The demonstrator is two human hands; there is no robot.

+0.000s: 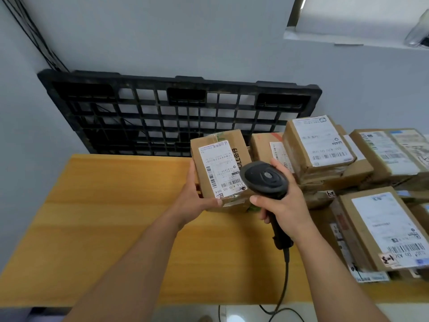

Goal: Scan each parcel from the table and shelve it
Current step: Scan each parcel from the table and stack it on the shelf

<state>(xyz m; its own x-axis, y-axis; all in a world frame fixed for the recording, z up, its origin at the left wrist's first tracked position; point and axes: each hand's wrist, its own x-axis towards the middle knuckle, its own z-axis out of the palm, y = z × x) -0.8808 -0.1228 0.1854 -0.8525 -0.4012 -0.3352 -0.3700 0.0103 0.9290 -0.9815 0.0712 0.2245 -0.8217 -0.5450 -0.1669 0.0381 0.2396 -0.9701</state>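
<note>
In the centre of the frame my left hand (197,196) grasps a small brown parcel (220,170), fingers wrapped on its left side and thumb on the lower edge, with the white label (219,168) facing up to me. My right hand (285,205) is clenched around the handle of the black scanner (264,177), whose head sits just over the lower right corner of the label. I think the scan can fail here: the scanner is very near and covers part of the barcode, and my thumb is near the label's lower edge. The cable (284,282) hangs over the yellow table (104,217) and may catch the edge. The other parcels (371,170) are stacked at the right, near my elbow's path, so they may be pushed.
</note>
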